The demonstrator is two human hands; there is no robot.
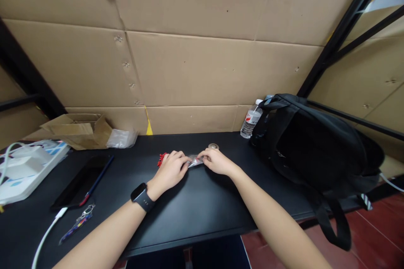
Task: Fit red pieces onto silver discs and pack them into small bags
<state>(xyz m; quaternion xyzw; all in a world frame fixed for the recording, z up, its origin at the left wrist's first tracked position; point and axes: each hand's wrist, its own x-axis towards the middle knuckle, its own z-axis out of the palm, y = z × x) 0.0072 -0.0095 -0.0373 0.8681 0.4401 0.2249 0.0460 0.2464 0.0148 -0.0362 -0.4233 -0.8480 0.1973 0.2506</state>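
A small clear plastic bag with a hint of red in it lies on the black table between my two hands. My left hand, with a black smartwatch on the wrist, has thumb and fingers closed at the bag's left edge. The fingertips of my right hand pinch the bag's right end. Small red pieces sit in a cluster just beyond my left knuckles, partly covered by them. Behind my right hand lies a roll of clear tape, partly hidden.
To the right stand a water bottle and a large black backpack. At the left are a cardboard box, a plastic packet, a power strip, a dark tablet and a keychain. Cardboard walls the back.
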